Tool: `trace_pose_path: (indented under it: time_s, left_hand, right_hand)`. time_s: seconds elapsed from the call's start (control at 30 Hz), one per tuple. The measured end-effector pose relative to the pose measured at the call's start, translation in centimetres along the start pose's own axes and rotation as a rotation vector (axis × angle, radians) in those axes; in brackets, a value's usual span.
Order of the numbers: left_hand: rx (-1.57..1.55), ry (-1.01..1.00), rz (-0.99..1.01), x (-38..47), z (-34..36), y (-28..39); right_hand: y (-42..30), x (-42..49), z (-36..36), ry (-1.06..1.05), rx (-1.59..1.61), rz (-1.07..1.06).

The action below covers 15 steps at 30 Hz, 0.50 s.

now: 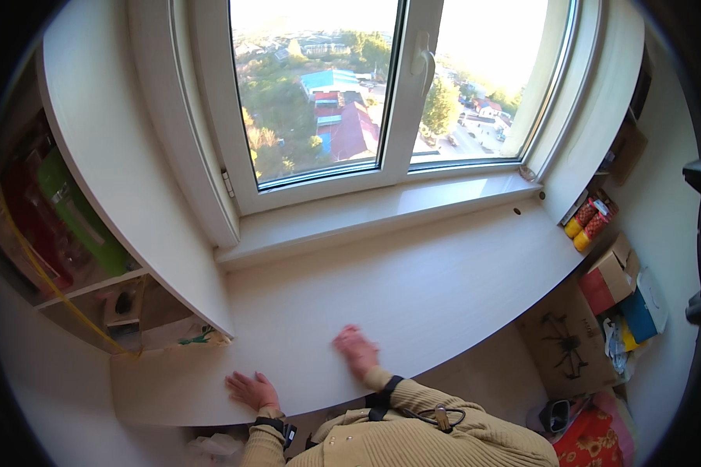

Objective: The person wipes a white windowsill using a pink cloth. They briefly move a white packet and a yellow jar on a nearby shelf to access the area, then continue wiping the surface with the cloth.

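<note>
A long white desktop [385, 274] runs below a window. My left hand [253, 390] rests flat on its near left part, fingers apart, with nothing held. Farther right, my right hand [356, 349] is over the desktop, somewhat blurred; its fingers look close together, and whether anything lies under the palm is hidden. Both wrists carry dark straps below tan corduroy sleeves.
A white window sill [380, 213] borders the desktop's far side. Shelves at left hold a green case [82, 210] and a yellow cord [52, 280]. At right are red-and-yellow jars [587, 225], an open cardboard box [610, 274] and a larger carton [566, 338].
</note>
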State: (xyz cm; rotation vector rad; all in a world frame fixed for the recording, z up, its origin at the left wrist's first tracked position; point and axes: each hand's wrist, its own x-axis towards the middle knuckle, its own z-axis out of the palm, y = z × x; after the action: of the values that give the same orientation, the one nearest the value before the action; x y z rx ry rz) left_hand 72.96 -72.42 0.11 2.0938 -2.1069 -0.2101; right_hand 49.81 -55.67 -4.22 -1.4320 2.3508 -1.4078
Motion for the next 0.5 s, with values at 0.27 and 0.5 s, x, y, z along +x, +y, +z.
trace_pose_path:
  time_s: [0.27,0.5]
  left_hand:
    - [-0.001,0.062,0.015,0.1,0.9,-0.4]
    - [0.025,0.113,0.047,0.0,2.3,-0.8]
  right_hand:
    - [-8.2,-0.5,1.8,-0.588,-0.084,-0.491]
    - [6.7,-1.6,-10.3,0.182,-0.196,0.018]
